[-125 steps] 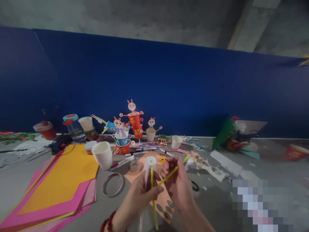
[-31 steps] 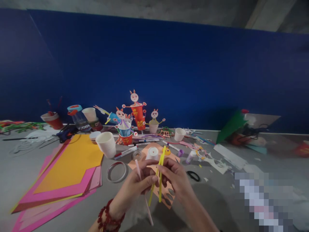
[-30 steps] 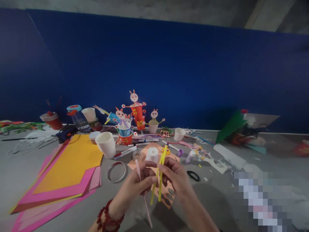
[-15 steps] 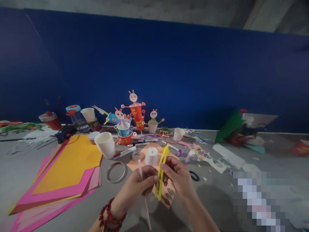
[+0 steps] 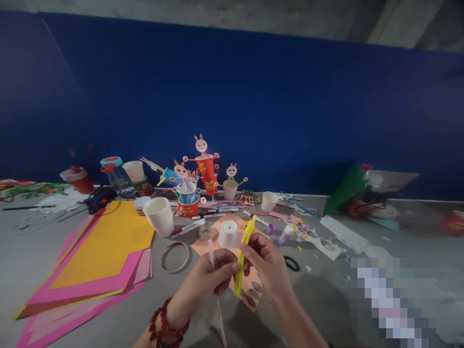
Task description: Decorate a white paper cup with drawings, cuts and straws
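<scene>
Above the table my left hand (image 5: 213, 270) is closed, with a pale pink straw (image 5: 219, 316) running down through its fingers. Its thumb and fingertip also pinch the yellow straws (image 5: 239, 280) at about their middle. My right hand (image 5: 266, 263) grips the same yellow straws from the other side, its thumb lying across them. They lean slightly right, almost together. Under the hands lies an orange paper sheet (image 5: 213, 232) with several oval holes cut in it. Just behind stands an upside-down white paper cup (image 5: 228, 234) with a small mark on its base.
Colored paper sheets (image 5: 101, 246) are stacked at the left. A white tape ring (image 5: 174, 256) and a larger white cup (image 5: 158, 216) stand near them. Cup figures with rabbit faces (image 5: 205, 169) stand at the back. Paper scraps (image 5: 322, 244) and a glue stick (image 5: 285, 235) lie to the right.
The yellow straws have come closer together and tilt a little more to the right. Both hands stay nearly in place, and the pink straw remains in the left hand.
</scene>
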